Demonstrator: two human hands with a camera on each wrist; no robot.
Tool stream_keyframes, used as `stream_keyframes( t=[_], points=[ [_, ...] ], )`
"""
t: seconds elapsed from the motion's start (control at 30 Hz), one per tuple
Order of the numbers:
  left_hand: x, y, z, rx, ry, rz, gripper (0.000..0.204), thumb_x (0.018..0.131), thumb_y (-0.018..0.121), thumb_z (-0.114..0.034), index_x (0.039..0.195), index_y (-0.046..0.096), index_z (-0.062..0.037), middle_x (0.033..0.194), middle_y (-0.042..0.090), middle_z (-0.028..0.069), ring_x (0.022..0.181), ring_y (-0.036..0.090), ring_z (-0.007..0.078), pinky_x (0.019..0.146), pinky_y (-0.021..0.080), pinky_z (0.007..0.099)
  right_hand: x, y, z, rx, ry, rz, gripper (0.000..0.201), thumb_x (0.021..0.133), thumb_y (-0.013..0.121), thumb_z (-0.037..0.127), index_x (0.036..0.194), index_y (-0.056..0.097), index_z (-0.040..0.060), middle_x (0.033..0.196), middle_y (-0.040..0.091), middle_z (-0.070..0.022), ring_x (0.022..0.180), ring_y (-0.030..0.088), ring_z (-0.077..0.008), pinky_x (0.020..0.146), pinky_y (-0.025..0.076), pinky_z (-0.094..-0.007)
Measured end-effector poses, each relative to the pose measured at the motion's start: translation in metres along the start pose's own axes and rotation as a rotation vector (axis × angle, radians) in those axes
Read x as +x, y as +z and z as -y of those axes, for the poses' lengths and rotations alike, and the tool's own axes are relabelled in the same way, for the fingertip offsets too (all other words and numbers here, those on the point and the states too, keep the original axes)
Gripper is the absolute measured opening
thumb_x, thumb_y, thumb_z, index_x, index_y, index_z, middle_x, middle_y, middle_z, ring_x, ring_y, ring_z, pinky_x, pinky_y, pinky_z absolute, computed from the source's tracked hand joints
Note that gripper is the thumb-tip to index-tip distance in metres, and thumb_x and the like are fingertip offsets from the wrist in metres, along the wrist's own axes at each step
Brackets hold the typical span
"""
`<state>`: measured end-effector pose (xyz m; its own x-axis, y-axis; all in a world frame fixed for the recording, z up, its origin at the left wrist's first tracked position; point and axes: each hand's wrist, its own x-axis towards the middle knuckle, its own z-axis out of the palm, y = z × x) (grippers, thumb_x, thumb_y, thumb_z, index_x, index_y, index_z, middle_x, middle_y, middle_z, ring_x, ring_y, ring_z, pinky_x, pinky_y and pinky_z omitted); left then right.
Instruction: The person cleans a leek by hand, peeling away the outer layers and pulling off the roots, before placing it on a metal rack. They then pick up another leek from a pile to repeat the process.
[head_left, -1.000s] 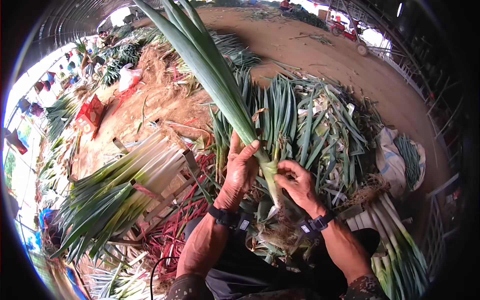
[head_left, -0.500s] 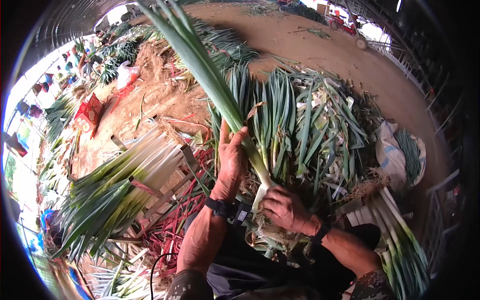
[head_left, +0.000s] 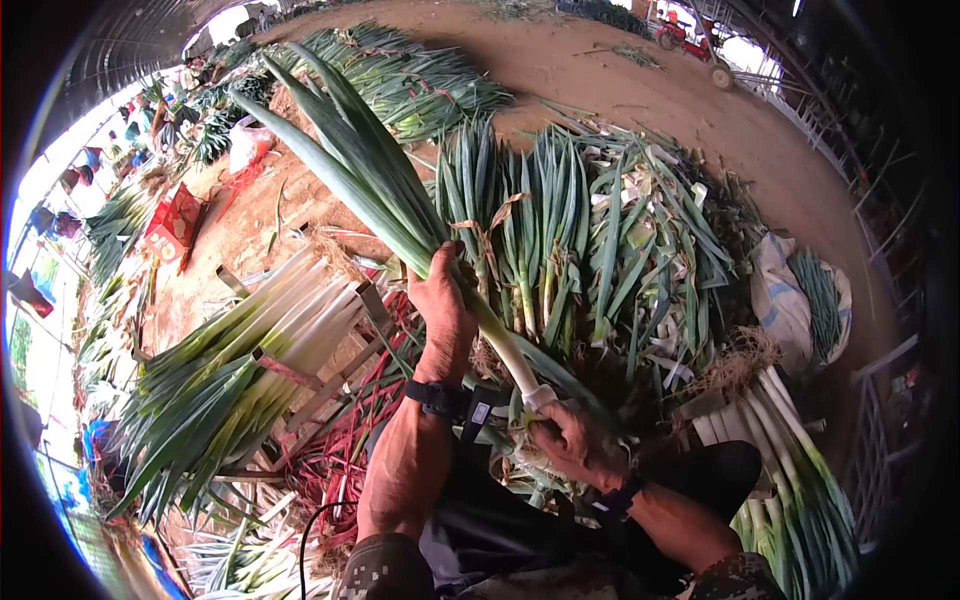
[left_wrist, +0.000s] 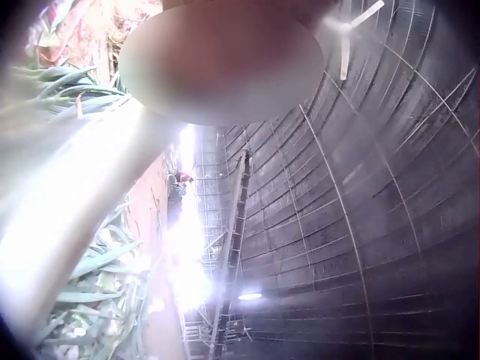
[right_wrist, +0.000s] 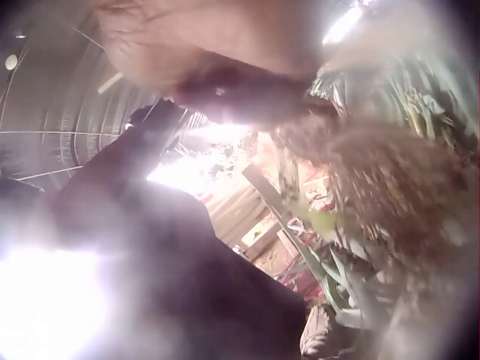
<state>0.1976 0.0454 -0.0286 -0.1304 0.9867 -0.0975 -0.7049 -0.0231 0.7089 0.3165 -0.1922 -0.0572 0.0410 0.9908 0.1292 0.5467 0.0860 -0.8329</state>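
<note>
A long leek (head_left: pixel 400 205) slants across the middle of the head view, green leaves up to the left and white stalk down to the right. My left hand (head_left: pixel 443 305) grips it where the leaves meet the stalk, thumb lying along it. Down at the root end, my right hand (head_left: pixel 578 445) has its fingers curled at a whitish loose layer (head_left: pixel 540 397) of the stalk. In the left wrist view the pale stalk (left_wrist: pixel 82 195) runs past the blurred hand (left_wrist: pixel 221 60). Brown roots (right_wrist: pixel 390 180) hang close to my right hand (right_wrist: pixel 210 45) in the right wrist view.
Trimmed leeks (head_left: pixel 270 340) lie across a wooden rack (head_left: pixel 330 395) at left, above red straps (head_left: pixel 345 455). More leeks (head_left: pixel 785 470) rest at right. Ahead are standing leeks (head_left: pixel 530 220), a heap of stripped leaves (head_left: pixel 655 240) and a white sack (head_left: pixel 785 300).
My right hand has moved from mid-stalk down to the root end, pulling an outer layer down. My left hand has shifted slightly left, and the leek's leafy top has dropped lower in view.
</note>
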Motion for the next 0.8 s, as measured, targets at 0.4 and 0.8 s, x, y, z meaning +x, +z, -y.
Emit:
stream_keyframes(
  t=[0.4,0.8],
  points=[
    [0.000,-0.014,0.013,0.012,-0.109,-0.128,0.016,0.087,0.067,-0.009,0.100,0.059,-0.0025,0.080,0.067,0.0081,0.053,0.057,0.0168,0.048,0.049,0.0287,-0.092,-0.023,0.004,0.077,0.013,-0.106,0.015,0.088,0.069,0.010,0.097,0.061,0.0023,0.080,0.065,-0.0170,0.070,0.066,-0.0300,0.064,0.051,-0.0368],
    [0.035,-0.032,0.046,-0.029,-0.221,-0.068,0.017,0.087,0.066,-0.011,0.094,0.063,0.0034,0.076,0.067,0.0122,0.056,0.060,0.0211,0.050,0.051,0.0321,-0.165,-0.073,0.060,0.003,-0.061,-0.174,0.016,0.084,0.074,0.005,0.093,0.061,0.0014,0.077,0.068,-0.0126,0.064,0.070,-0.0246,0.057,0.054,-0.0327]
  ],
)
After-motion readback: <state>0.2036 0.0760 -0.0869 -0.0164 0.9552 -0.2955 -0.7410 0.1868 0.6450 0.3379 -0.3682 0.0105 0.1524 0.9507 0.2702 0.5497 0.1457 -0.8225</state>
